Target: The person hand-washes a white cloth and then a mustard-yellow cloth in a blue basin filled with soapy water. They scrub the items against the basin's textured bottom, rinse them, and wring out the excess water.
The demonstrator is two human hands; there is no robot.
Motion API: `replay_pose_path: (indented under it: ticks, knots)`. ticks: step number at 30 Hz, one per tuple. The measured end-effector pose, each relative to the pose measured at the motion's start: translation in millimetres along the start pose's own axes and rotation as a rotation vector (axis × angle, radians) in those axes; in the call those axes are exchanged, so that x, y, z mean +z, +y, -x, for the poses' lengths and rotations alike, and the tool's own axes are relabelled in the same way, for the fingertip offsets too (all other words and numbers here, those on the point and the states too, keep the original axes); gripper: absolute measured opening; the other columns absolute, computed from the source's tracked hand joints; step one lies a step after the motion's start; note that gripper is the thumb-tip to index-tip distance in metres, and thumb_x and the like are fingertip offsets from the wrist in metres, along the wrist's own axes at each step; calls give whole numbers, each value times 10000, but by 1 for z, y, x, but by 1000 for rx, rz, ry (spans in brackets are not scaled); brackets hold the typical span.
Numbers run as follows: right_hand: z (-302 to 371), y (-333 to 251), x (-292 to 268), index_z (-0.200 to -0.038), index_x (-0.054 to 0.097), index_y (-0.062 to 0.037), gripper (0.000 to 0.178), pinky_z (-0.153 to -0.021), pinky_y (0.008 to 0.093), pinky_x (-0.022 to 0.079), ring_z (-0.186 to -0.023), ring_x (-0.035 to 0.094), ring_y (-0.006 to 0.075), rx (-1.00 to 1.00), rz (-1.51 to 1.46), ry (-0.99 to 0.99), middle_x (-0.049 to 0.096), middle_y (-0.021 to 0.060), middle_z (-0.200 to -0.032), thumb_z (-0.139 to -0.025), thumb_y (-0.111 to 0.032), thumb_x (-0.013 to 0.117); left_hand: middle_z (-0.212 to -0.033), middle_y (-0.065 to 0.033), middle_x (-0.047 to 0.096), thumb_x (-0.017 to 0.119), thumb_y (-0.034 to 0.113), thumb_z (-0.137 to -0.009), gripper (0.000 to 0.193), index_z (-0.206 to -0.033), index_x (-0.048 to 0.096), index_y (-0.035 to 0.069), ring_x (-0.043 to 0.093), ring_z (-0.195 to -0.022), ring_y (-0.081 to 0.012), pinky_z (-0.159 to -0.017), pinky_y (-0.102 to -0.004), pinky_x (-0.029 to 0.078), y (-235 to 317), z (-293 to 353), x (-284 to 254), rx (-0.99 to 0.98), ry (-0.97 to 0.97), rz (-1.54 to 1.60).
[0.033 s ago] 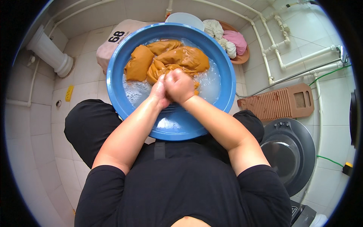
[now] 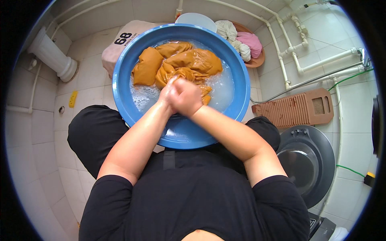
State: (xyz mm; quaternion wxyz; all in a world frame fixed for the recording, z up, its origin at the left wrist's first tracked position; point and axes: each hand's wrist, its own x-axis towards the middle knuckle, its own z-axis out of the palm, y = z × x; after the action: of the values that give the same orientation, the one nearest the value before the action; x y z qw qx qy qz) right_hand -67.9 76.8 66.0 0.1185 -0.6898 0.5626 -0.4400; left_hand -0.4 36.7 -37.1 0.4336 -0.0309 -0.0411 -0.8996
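Observation:
A wet mustard-brown cloth garment (image 2: pixel 194 61) lies bunched in soapy water inside a large blue basin (image 2: pixel 120 86) between my knees. My left hand (image 2: pixel 166 97) is closed at the near edge of the garment. Pressed against it, my right hand (image 2: pixel 186 96) is closed too, its fingers slightly blurred. A gathered fold of the cloth runs into both hands, and a loose bit shows just right of my right hand. What lies between the palms is hidden. White suds float left of my hands.
A brown ridged washboard (image 2: pixel 295 107) and a dark grey round basin (image 2: pixel 307 160) lie to the right. Behind stand a brown tub (image 2: pixel 258 60) with white and pink clothes and a pale basin (image 2: pixel 196 21). Pale pink fabric (image 2: pixel 116 54) lies back left. White pipes (image 2: pixel 281 60) line the wall.
My right hand has drawn slightly back toward me and to the left. More of the cloth fold shows beyond my hands. The bulk of the garment lies as before.

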Motion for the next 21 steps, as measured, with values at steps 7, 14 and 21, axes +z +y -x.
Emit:
replay_pose_path:
  ticks: [7, 14, 21]
  knots:
    - [-6, 60, 0, -805, 562, -39, 234, -621, 355, 460, -715, 600, 275, 455, -42, -16, 613, 157, -790, -819, -273, 572, -1062, -88, 603, 431, 365, -909, 367, -1096, 548, 72, 583, -961, -216, -856, -351, 461, 0, 2, 73, -113, 672, -399]
    - [-36, 98, -80, -1016, 603, -13, 742, -808, 316, 489, -890, 616, 193, 1294, -613, -799, 635, 125, -985, -801, -694, 400, -1192, -68, 525, 585, 265, -852, 455, -1220, 466, 24, 494, -1096, -178, -950, -306, 371, -8, 15, 89, -250, 116, -843]
    - [-34, 58, -69, -1161, 456, -11, 459, -888, 297, 439, -1007, 550, 175, 792, -812, -322, 533, 115, -1142, -838, -302, 603, -1305, -94, 439, 679, 367, -764, 728, -1320, 362, 22, 397, -1213, -214, -1024, -339, 294, -10, 19, 86, -641, -130, -929]
